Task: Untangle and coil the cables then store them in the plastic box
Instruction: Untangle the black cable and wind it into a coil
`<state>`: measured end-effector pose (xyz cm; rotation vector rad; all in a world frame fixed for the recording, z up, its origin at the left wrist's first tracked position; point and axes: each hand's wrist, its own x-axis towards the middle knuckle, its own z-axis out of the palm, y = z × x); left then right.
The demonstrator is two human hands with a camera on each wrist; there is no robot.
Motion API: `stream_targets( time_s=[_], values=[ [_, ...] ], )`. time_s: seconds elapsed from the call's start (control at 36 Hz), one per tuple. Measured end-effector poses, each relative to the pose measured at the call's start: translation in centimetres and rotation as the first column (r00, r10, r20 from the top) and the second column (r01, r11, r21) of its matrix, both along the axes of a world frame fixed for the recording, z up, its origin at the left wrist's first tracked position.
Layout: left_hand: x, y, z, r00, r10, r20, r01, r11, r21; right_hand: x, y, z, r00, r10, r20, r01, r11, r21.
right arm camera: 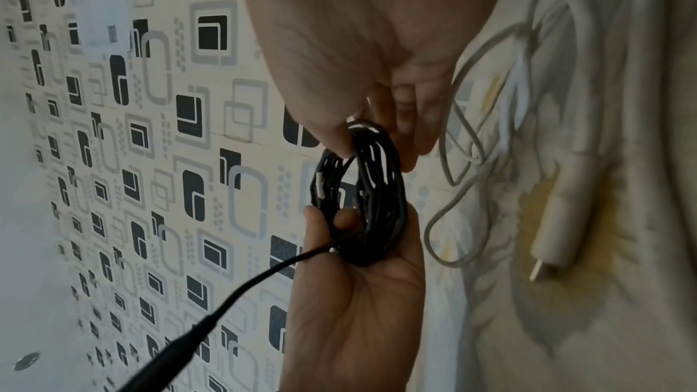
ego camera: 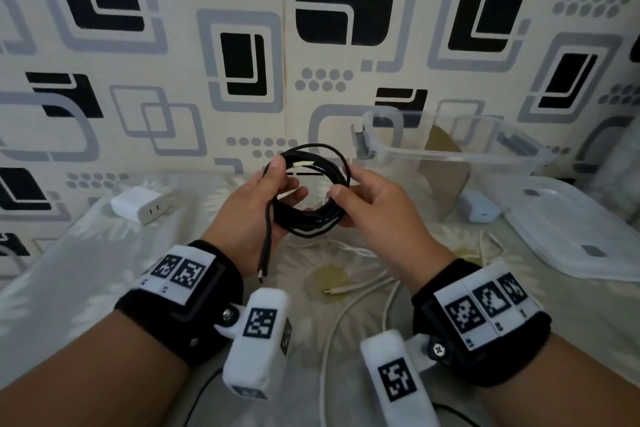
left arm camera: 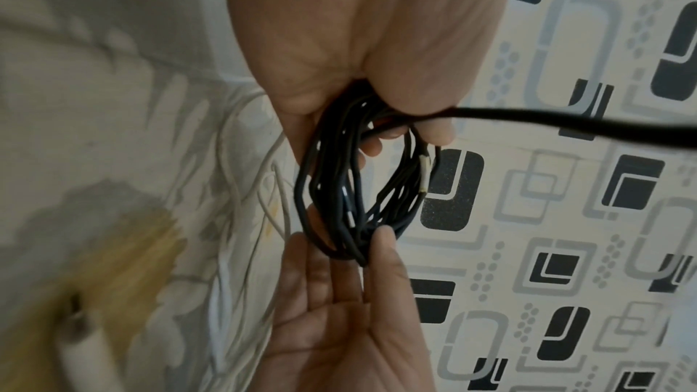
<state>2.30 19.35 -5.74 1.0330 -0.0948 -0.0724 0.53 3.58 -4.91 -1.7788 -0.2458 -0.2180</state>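
A black cable wound into a coil (ego camera: pixel 311 222) is held up between both hands above the bed. My left hand (ego camera: pixel 285 180) grips the coil's left side with thumb over the strands. My right hand (ego camera: pixel 341 206) pinches the right side. The coil's loose end with its plug (ego camera: pixel 263 267) hangs down past the left palm. In the left wrist view the coil (left arm camera: pixel 339 190) runs through the left hand (left arm camera: pixel 403 136). The right wrist view shows the right hand (right arm camera: pixel 373 151) pinching the coil (right arm camera: pixel 373 198). The clear plastic box (ego camera: pixel 450 158) stands open at the back right.
A white cable (ego camera: pixel 346 291) lies loose on the floral bedsheet below the hands, its plug (right arm camera: pixel 554 231) to one side. The box's lid (ego camera: pixel 571 229) lies at the right. A white charger (ego camera: pixel 138 204) sits at the left and a pale blue adapter (ego camera: pixel 479 206) near the box. A patterned wall rises behind.
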Motion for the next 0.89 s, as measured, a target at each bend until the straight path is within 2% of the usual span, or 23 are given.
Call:
stream_targets(
  time_s=[0.19, 0.31, 0.44, 0.67, 0.78, 0.89],
  values=[
    [0.1, 0.3, 0.0, 0.999, 0.002, -0.043, 0.0, 0.999, 0.042, -0.3, -0.2, -0.3, 0.988, 0.109, -0.109, -0.102, 0.992, 0.075],
    [0.2, 0.3, 0.1, 1.0, -0.013, -0.023, 0.013, 1.0, -0.004, -0.2, -0.1, -0.4, 0.987, 0.104, -0.125, -0.095, 0.993, 0.074],
    [0.3, 0.5, -0.3, 0.998, -0.054, 0.013, 0.054, 0.999, 0.007, -0.1, -0.3, -0.4, 0.98, 0.107, -0.168, -0.087, 0.989, 0.121],
    [0.3, 1.1, -0.8, 0.984, -0.171, -0.051, 0.177, 0.972, 0.156, 0.1, -0.6, -0.5, 0.978, 0.107, -0.179, -0.062, 0.968, 0.241],
    [0.0, 1.1, -0.7, 0.965, -0.254, -0.058, 0.26, 0.954, 0.151, -0.1, -0.4, -0.5, 0.989, 0.079, -0.128, -0.053, 0.979, 0.197],
    [0.0, 1.3, -0.8, 0.973, -0.227, -0.049, 0.232, 0.953, 0.197, 0.0, -0.2, -0.7, 0.996, 0.003, -0.087, 0.008, 0.993, 0.119]
  ],
)
